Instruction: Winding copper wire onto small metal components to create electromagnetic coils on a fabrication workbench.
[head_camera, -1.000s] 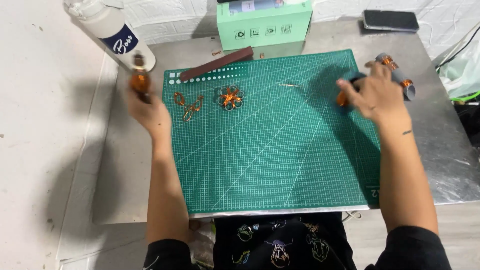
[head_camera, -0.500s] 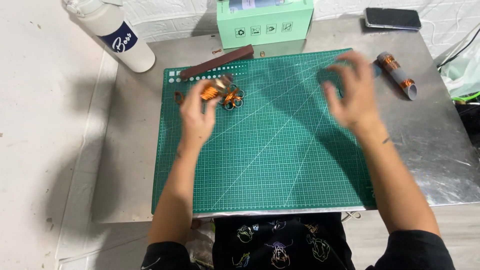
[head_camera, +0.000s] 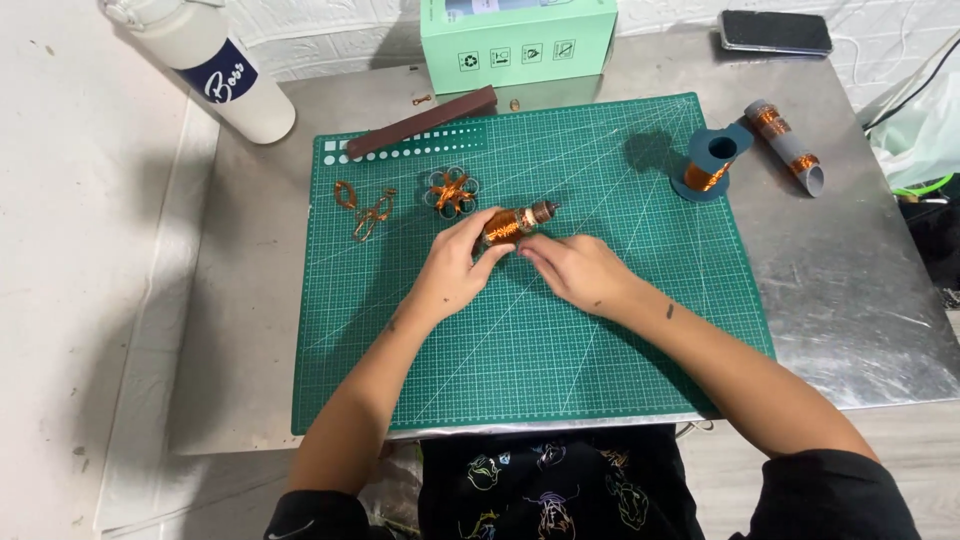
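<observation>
My left hand (head_camera: 450, 268) grips a small spool of copper wire (head_camera: 512, 224) over the middle of the green cutting mat (head_camera: 520, 340). My right hand (head_camera: 572, 268) is right beside it, fingertips touching near the spool's lower side, pinched as if on a thin wire that I cannot make out. A copper wire flower (head_camera: 452, 190) lies just beyond the left hand. Two bent copper wire pieces (head_camera: 364, 208) rest on the mat's left part.
A dark blue spool with copper wire (head_camera: 710, 162) stands at the mat's right edge, a grey tube wound with copper (head_camera: 786, 146) beside it. A brown bar (head_camera: 422, 122), mint green box (head_camera: 518, 36), white bottle (head_camera: 206, 66) and a phone (head_camera: 776, 32) lie at the back.
Both hands came in from the table's sides to the mat's centre. The left hand carried the small copper spool from the left edge; the right hand left the blue spool standing.
</observation>
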